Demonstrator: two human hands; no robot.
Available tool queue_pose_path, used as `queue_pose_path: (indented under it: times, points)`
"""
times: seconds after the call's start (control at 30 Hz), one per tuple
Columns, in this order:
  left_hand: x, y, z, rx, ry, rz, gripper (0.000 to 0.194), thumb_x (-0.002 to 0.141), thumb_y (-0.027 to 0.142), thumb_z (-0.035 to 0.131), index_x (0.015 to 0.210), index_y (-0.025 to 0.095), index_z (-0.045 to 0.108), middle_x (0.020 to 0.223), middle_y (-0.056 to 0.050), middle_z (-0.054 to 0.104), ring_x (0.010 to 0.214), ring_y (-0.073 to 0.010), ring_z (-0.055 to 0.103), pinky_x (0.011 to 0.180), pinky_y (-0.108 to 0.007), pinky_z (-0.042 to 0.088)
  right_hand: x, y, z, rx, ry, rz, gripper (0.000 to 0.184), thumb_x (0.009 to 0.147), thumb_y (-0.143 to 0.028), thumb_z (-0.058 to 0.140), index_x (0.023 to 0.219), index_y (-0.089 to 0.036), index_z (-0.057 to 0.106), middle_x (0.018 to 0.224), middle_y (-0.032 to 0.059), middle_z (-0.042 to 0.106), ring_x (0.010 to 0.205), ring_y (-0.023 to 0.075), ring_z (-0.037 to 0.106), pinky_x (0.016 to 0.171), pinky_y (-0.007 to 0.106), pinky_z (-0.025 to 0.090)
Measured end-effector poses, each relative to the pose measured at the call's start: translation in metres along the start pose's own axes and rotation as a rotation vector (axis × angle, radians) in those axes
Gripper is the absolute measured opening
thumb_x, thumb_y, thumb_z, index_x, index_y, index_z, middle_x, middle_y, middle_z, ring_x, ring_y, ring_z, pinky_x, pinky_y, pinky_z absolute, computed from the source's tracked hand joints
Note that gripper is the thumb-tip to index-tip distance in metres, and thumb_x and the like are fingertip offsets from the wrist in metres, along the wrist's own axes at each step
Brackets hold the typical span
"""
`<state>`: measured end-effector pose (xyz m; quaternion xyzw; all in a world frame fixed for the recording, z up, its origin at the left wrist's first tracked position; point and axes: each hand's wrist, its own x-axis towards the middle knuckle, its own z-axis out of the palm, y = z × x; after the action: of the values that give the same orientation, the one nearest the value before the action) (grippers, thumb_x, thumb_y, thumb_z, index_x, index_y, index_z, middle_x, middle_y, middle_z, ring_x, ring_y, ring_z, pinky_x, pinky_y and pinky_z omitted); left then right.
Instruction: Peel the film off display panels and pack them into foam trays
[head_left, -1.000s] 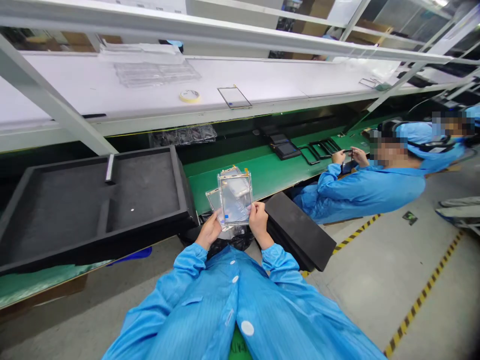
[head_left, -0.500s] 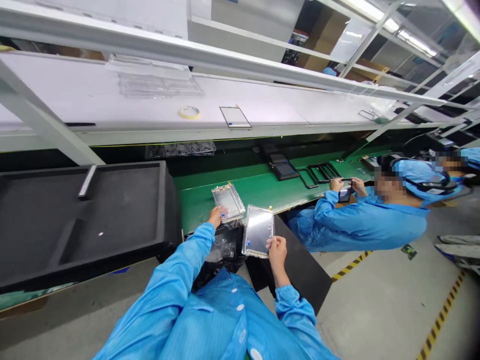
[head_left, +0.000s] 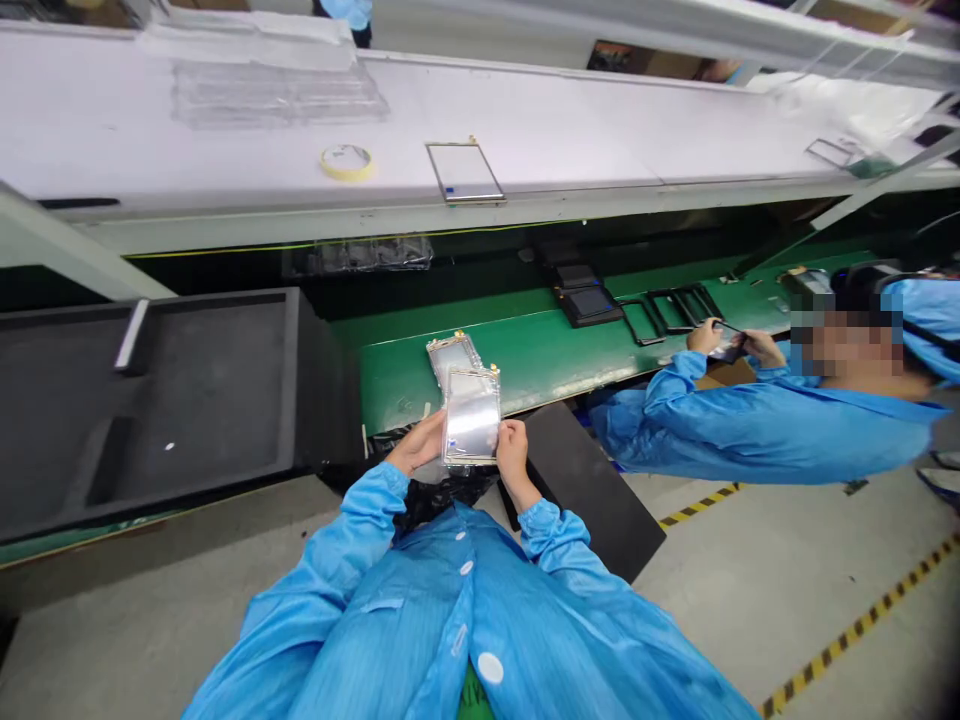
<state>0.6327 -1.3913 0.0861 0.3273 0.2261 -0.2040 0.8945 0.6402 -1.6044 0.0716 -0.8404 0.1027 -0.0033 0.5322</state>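
Observation:
Both my hands hold one clear glass panel (head_left: 471, 428) in front of my chest, just off the near edge of the green belt (head_left: 555, 355). My left hand (head_left: 417, 444) grips its left edge and my right hand (head_left: 511, 446) grips its right edge, fingers closed on it. A second similar panel (head_left: 448, 353) lies flat on the belt just beyond the held one. Black crumpled plastic (head_left: 435, 492) sits under my hands.
A black foam tray (head_left: 225, 390) stands at the left and a black foam slab (head_left: 585, 490) at my right. On the white shelf lie a tape roll (head_left: 346, 161), a glass panel (head_left: 463, 172) and clear trays (head_left: 270, 92). A co-worker in blue (head_left: 765, 420) works at the right with black frames (head_left: 675, 305).
My left hand left the second panel lying on the belt and came back to the panel held by my right hand, which moved left to the middle.

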Motion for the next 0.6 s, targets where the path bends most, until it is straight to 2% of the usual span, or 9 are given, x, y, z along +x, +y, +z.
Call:
queue_pose_path:
  times: [0.07,0.13,0.17,0.23,0.27,0.33,0.4,0.5,0.6]
  points:
    - [-0.03,-0.01,-0.004,-0.094,-0.079,0.063,0.044,0.09,0.026,0.066,0.133,0.018,0.062,0.121,-0.014,0.073,0.118,-0.0311,0.067,0.102,-0.047,0.052,-0.015,-0.017,0.009,-0.173,-0.09,-0.162,0.035,0.094,-0.047,0.046,0.107,-0.016,0.057,0.093,0.013,0.07,0.086,0.0251,0.068,0.08,0.041,0.055]
    - [-0.056,-0.012,-0.009,-0.154,-0.066,0.085,0.045,0.091,0.025,0.063,0.136,0.019,0.058,0.122,-0.014,0.073,0.115,-0.0316,0.068,0.099,-0.049,0.054,-0.033,-0.038,0.011,-0.339,-0.218,-0.43,0.047,0.092,-0.047,0.06,0.126,-0.015,0.057,0.123,0.0199,0.064,0.115,0.0311,0.061,0.097,0.049,0.05]
    - [-0.067,-0.01,-0.012,-0.174,-0.058,0.069,0.045,0.093,0.026,0.061,0.137,0.018,0.057,0.122,-0.015,0.073,0.113,-0.0321,0.069,0.096,-0.051,0.056,-0.042,-0.049,0.011,-0.401,-0.315,-0.577,0.056,0.089,-0.047,0.067,0.133,-0.016,0.054,0.133,0.0206,0.059,0.123,0.033,0.055,0.102,0.051,0.047]
    - [-0.087,-0.005,-0.018,-0.194,-0.068,0.027,0.047,0.096,0.028,0.057,0.142,0.018,0.054,0.123,-0.016,0.072,0.107,-0.0316,0.071,0.092,-0.052,0.058,-0.056,-0.069,0.011,-0.461,-0.551,-0.803,0.066,0.084,-0.048,0.076,0.139,-0.02,0.053,0.137,0.0188,0.055,0.127,0.0335,0.051,0.103,0.052,0.045]
    - [-0.096,-0.003,-0.021,-0.196,-0.082,0.013,0.049,0.097,0.029,0.055,0.145,0.02,0.051,0.123,-0.016,0.072,0.103,-0.0304,0.073,0.09,-0.052,0.059,-0.062,-0.077,0.012,-0.461,-0.664,-0.87,0.066,0.082,-0.048,0.078,0.137,-0.021,0.054,0.134,0.0171,0.057,0.123,0.0322,0.052,0.102,0.05,0.046]
    - [-0.111,0.0,-0.027,-0.189,-0.11,0.003,0.053,0.099,0.031,0.053,0.151,0.026,0.046,0.125,-0.014,0.072,0.095,-0.0269,0.074,0.087,-0.05,0.06,-0.068,-0.088,0.017,-0.439,-0.809,-0.93,0.058,0.081,-0.049,0.08,0.13,-0.023,0.06,0.126,0.0133,0.06,0.116,0.0288,0.055,0.097,0.046,0.048]
    - [-0.122,0.001,-0.034,-0.186,-0.131,0.001,0.054,0.1,0.032,0.05,0.154,0.03,0.042,0.129,-0.013,0.07,0.088,-0.0236,0.074,0.083,-0.045,0.061,-0.072,-0.093,0.022,-0.424,-0.863,-0.956,0.046,0.083,-0.048,0.077,0.12,-0.023,0.064,0.118,0.0107,0.062,0.111,0.0265,0.057,0.094,0.043,0.048]
    - [-0.13,0.0,-0.043,-0.205,-0.157,-0.006,0.057,0.103,0.033,0.045,0.158,0.033,0.034,0.138,-0.014,0.066,0.09,-0.0237,0.074,0.075,-0.039,0.062,-0.084,-0.094,0.028,-0.458,-0.898,-1.01,0.022,0.096,-0.043,0.062,0.103,-0.022,0.067,0.107,0.0091,0.065,0.105,0.024,0.058,0.09,0.039,0.049]
    - [-0.139,-0.003,-0.048,-0.208,-0.159,-0.013,0.06,0.101,0.036,0.05,0.159,0.032,0.034,0.14,-0.017,0.064,0.099,-0.028,0.074,0.076,-0.04,0.062,-0.103,-0.091,0.031,-0.434,-0.865,-0.973,0.028,0.104,-0.038,0.044,0.091,-0.022,0.062,0.099,0.0088,0.067,0.096,0.0212,0.062,0.084,0.034,0.05]
